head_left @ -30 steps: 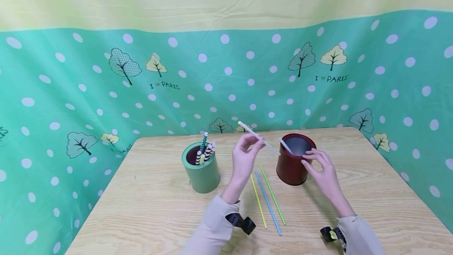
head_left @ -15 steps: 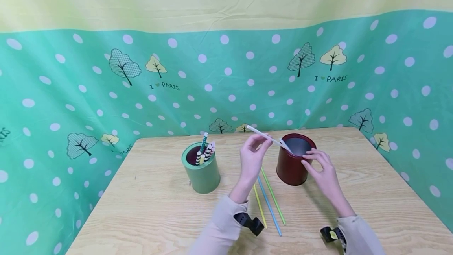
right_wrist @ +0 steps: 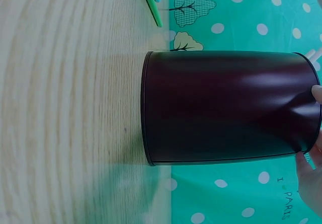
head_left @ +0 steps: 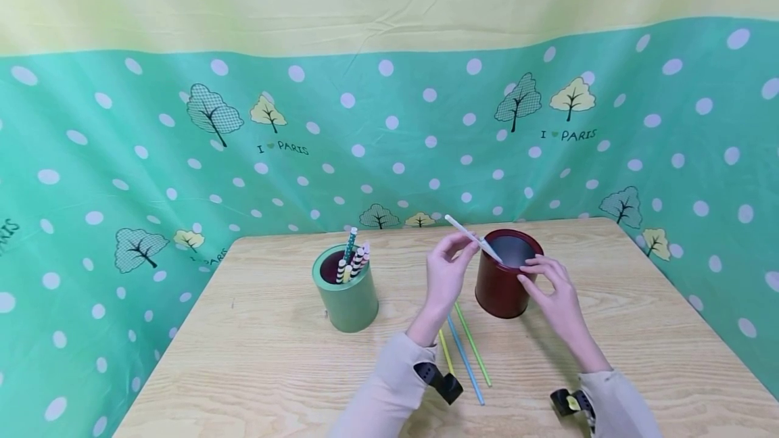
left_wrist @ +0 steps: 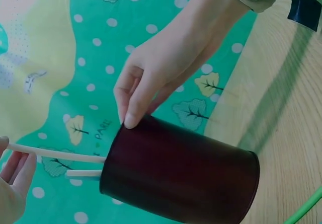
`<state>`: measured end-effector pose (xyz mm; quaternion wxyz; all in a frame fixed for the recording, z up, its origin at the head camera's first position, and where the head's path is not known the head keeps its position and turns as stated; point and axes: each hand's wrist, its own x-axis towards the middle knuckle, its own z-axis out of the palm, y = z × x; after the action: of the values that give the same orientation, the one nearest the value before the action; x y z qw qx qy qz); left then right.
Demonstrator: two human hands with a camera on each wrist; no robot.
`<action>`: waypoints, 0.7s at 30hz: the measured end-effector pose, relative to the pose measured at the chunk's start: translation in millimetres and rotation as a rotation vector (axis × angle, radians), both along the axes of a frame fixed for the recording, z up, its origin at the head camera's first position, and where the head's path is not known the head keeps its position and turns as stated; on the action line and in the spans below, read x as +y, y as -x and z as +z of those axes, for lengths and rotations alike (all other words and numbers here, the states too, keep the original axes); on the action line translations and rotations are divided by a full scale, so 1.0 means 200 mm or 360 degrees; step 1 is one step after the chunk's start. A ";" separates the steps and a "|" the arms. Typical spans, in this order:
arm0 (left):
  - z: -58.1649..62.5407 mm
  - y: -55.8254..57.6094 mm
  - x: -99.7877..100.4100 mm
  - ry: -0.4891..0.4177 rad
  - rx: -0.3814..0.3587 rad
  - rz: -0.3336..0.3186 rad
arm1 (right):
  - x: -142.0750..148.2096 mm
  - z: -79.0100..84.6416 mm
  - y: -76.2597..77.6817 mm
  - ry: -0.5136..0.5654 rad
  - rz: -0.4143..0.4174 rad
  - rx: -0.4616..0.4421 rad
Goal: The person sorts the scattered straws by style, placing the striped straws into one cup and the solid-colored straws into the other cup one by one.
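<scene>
My left hand point(head_left: 446, 276) pinches a white straw point(head_left: 459, 226) between thumb and fingers, left of the dark red can point(head_left: 499, 293). In the left wrist view that straw point(left_wrist: 60, 155) slants to the can's mouth, and a second white straw point(left_wrist: 83, 173) sticks out just beside it. The can stands upright on the table. At its right side my right hand point(head_left: 554, 299) holds the rim, thumb against the outer wall. How far the pinched straw reaches inside is hidden.
A green can point(head_left: 347, 299) with several patterned straws point(head_left: 356, 259) stands to the left. Yellow point(head_left: 447, 353), blue point(head_left: 466, 360) and green straws point(head_left: 473, 347) lie side by side on the wooden table point(head_left: 243, 357). A polka-dot cloth point(head_left: 389, 140) hangs behind.
My left hand has moved right with the white straw, bringing its lower end from outside the dark red can to the mouth. The right hand and the can have stayed put.
</scene>
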<state>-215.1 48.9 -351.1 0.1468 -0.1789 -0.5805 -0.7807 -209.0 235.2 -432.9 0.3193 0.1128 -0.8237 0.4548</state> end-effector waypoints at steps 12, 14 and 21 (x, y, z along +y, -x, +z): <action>0.01 -0.01 0.03 0.0161 -0.0013 0.0065 | 0.00 0.00 0.00 0.0001 0.0000 -0.0003; 0.00 -0.01 0.04 0.0187 -0.0004 0.0077 | 0.00 0.00 0.01 0.0001 -0.0001 -0.0004; -0.04 0.00 0.01 0.0245 -0.0060 0.0097 | 0.00 0.00 0.01 -0.0008 0.0009 0.0026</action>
<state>-214.5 51.8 -359.0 0.1454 -0.1571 -0.6467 -0.7321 -210.3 236.2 -433.8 0.3245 0.1196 -0.8219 0.4525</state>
